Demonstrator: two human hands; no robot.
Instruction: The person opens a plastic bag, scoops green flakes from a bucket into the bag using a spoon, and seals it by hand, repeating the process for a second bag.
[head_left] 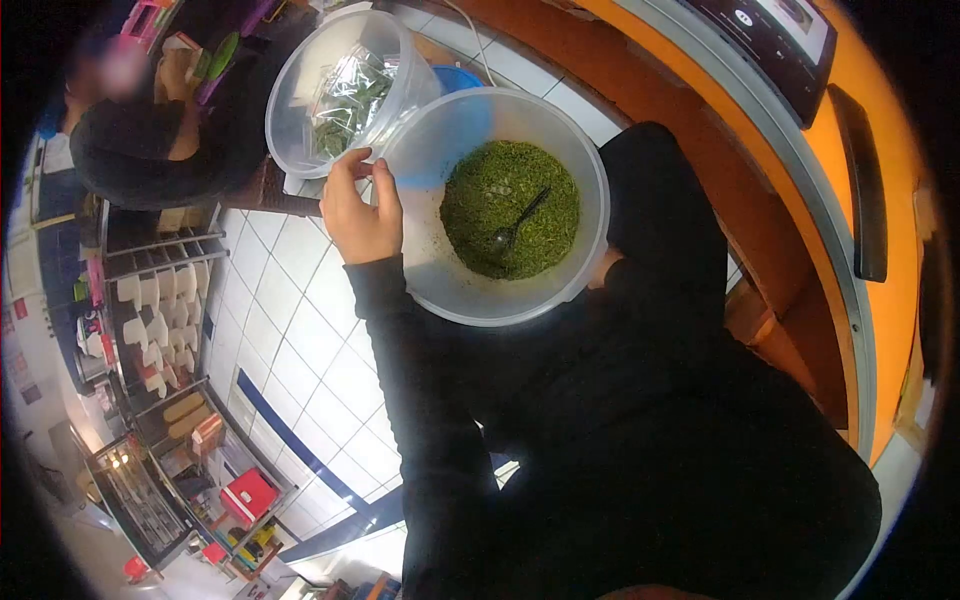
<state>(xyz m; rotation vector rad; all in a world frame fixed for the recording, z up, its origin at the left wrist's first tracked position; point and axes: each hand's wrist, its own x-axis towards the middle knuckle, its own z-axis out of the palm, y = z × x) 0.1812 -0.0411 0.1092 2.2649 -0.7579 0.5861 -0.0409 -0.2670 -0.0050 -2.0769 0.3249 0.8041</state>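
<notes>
A large translucent plastic tub stands by my lap, its bottom covered with chopped green dried herb. On the herb lies a black plastic spoon. My left hand is raised at the tub's left rim, near a second translucent tub. Its fingers curl toward the thumb in a pinch; anything between the tips is too small to make out. The second tub holds clear plastic bags of green leaves. Of my right hand, only a sliver shows outside the herb tub's right side; its fingers are hidden.
Another person in dark clothing is at upper left. An orange counter with a tablet curves along the right. A blue container sits behind the tubs. Shelving and a red box are at left, beyond white floor tiles.
</notes>
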